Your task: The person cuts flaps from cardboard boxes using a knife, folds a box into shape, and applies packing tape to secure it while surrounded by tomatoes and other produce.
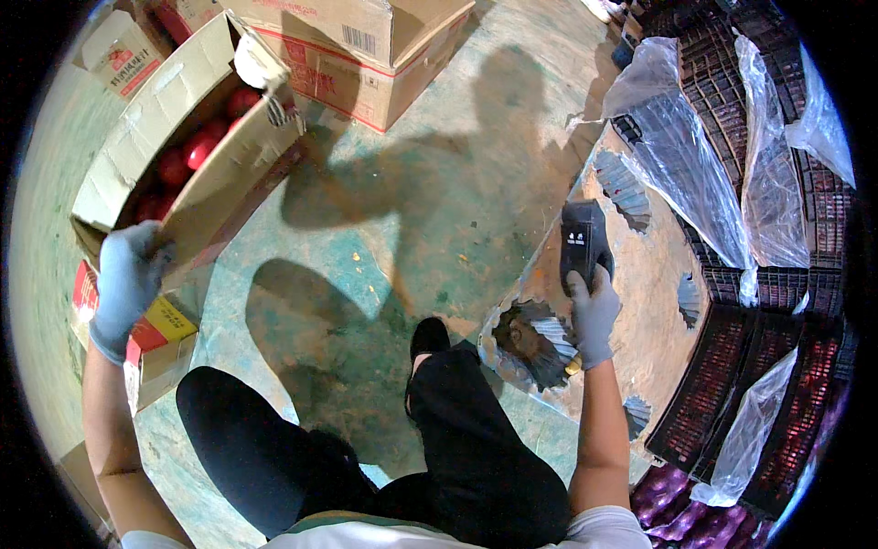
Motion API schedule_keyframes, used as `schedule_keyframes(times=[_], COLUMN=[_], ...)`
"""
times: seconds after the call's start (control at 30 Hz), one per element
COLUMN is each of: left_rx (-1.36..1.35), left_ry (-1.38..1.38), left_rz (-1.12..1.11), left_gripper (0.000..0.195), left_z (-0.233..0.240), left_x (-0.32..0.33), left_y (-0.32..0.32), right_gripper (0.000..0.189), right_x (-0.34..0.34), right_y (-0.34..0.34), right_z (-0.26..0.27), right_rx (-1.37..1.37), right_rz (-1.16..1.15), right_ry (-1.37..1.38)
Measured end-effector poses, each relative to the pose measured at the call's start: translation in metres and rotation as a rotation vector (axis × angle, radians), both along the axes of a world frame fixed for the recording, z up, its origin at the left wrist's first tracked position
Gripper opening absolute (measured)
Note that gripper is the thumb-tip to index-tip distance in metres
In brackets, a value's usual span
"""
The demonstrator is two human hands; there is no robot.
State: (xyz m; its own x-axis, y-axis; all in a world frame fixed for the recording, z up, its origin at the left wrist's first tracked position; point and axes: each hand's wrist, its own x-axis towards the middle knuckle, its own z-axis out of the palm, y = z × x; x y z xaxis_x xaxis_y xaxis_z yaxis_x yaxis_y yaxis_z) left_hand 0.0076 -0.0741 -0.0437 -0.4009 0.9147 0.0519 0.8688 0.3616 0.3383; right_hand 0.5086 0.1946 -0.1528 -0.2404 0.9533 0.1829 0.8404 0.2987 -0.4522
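My left hand (129,285), in a light blue-grey glove, grips the near corner of a long cardboard box (219,189) at the upper left. The box stands open at the top, and round red fruits or vegetables (199,149) lie inside. My right hand (595,312), gloved in grey, holds a black handheld device (583,237), perhaps a tape dispenser, with small white markings. This device is above a worn brown board or flattened carton (645,288) with ragged holes that show corrugated edges.
Large cartons (343,75) stand at the top. A smaller red-and-yellow carton (164,326) sits below my left hand. Stacked black plastic crates (713,370) with clear plastic sheeting (679,151) line the right, above purple sacks or produce (675,494).
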Motion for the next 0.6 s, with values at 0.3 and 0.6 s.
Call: schedule_keyframes(times=[0.3, 0.6], left_rx=[-0.256, -0.090], left_ry=[0.284, 0.099], left_rz=[0.211, 0.238], left_gripper=[0.026, 0.018], left_z=[0.030, 0.005], left_x=[-0.029, -0.051], left_y=[0.026, 0.045], right_gripper=[0.042, 0.052], right_x=[0.016, 0.094], right_y=[0.008, -0.056], right_z=[-0.027, -0.039], right_rx=[-0.017, -0.086], right_rz=[-0.096, -0.379], right_ry=[-0.160, -0.234])
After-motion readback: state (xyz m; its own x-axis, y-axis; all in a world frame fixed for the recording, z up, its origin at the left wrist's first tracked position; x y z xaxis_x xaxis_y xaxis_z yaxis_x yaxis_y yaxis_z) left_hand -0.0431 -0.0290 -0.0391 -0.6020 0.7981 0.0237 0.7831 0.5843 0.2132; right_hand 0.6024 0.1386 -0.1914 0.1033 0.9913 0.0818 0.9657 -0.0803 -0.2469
